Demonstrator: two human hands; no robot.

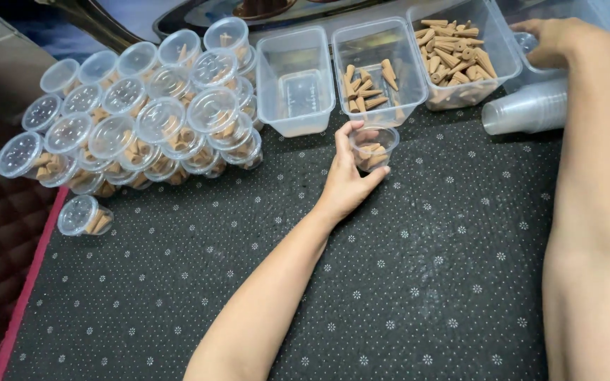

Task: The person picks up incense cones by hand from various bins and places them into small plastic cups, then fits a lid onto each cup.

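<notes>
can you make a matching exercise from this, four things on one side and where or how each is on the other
Things:
1. small cup
2. left tub
3. lidded cups
4. right hand

States:
A. empty
B. stacked in a pile at the left of the mat
C. held in the left hand, a few cones inside
D. reaching behind the fullest tub

Pairs: 1-C, 2-A, 3-B, 4-D

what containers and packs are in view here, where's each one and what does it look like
Small cup: in left hand, clear, round, holds tan cones.
Lidded cups: piled at left, clear.
Three tubs: back row, clear, rectangular; left one empty.
Stacked cups: on their side near right hand, clear.
</notes>
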